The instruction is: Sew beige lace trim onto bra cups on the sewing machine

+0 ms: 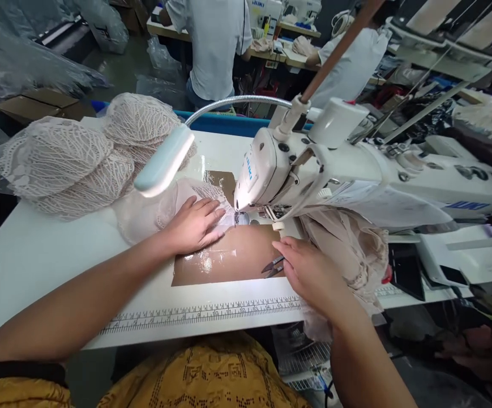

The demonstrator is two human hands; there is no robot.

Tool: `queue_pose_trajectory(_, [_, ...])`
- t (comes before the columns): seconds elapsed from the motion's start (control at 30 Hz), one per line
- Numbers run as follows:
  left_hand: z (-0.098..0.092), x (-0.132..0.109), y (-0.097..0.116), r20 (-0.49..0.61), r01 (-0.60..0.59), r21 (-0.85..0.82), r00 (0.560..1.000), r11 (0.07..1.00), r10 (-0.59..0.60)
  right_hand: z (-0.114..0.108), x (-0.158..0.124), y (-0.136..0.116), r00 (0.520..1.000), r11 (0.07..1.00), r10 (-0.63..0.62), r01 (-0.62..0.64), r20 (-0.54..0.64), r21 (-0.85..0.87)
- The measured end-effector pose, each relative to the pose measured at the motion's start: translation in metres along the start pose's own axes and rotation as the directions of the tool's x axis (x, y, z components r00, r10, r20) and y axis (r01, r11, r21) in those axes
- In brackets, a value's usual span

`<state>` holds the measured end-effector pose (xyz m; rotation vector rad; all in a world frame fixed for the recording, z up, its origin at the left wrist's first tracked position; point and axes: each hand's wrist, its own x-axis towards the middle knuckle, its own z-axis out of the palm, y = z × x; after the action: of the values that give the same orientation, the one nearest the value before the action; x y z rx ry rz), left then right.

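My left hand (197, 224) lies flat, fingers stretched out, on pale sheer lace fabric (182, 195) just left of the needle area of a white sewing machine (266, 164). The lace reaches up to the presser foot (240, 218). In my right hand (307, 269) is a pair of small dark thread snips (274, 266), their blades parted and pointing left. The snips are above a brown cardboard sheet (229, 258) taped to the table in front of the needle. Gathered beige fabric (347, 243) hangs beside my right hand, under the machine's arm.
Bundles of lace (63, 164) are piled at the table's left rear. A lamp (165, 161) on a bent metal neck hangs over the fabric. A printed ruler (212, 311) runs along the front edge. Two people in light shirts (215, 45) work behind.
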<state>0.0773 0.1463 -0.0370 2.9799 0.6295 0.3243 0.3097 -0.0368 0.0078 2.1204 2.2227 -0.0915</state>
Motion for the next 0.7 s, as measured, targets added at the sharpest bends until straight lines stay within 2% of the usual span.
queue_pose_trajectory(0.1, [0.002, 0.0, -0.001, -0.038, 0.034, -0.015, 0.999, 0.999, -0.035, 0.008, -0.009, 0.008, 1.0, 0.998, 0.001, 0.001, 0.026, -0.066])
queue_pose_trajectory(0.23, [0.004, 0.0, -0.009, -0.089, 0.073, -0.079, 0.993, 0.994, -0.08, 0.011, -0.007, 0.013, 0.997, 0.995, -0.045, 0.05, 0.065, -0.086])
queue_pose_trajectory(0.3, [0.0, -0.003, -0.012, -0.092, 0.084, -0.101, 0.991, 0.991, -0.094, 0.01, -0.005, 0.014, 0.994, 0.994, -0.059, 0.067, 0.088, -0.087])
queue_pose_trajectory(0.37, [-0.009, -0.01, -0.011, -0.062, 0.041, -0.139, 0.997, 0.989, -0.05, 0.009, -0.003, 0.014, 0.993, 0.992, -0.063, 0.073, 0.098, -0.099])
queue_pose_trajectory(0.43, [-0.02, -0.019, -0.002, -0.012, -0.056, -0.245, 0.998, 0.968, 0.055, 0.008, -0.001, 0.012, 0.994, 0.99, -0.056, 0.067, 0.094, -0.121])
queue_pose_trajectory(0.53, [-0.033, -0.035, 0.02, 0.035, -0.181, -0.382, 0.977, 0.906, 0.21, 0.01, 0.002, 0.005, 0.997, 0.988, -0.011, 0.023, 0.082, -0.153])
queue_pose_trajectory(0.7, [-0.031, -0.046, 0.046, 0.077, -0.199, -0.27, 0.971, 0.942, 0.227, 0.018, 0.007, -0.003, 0.997, 0.988, 0.067, -0.059, 0.046, -0.146])
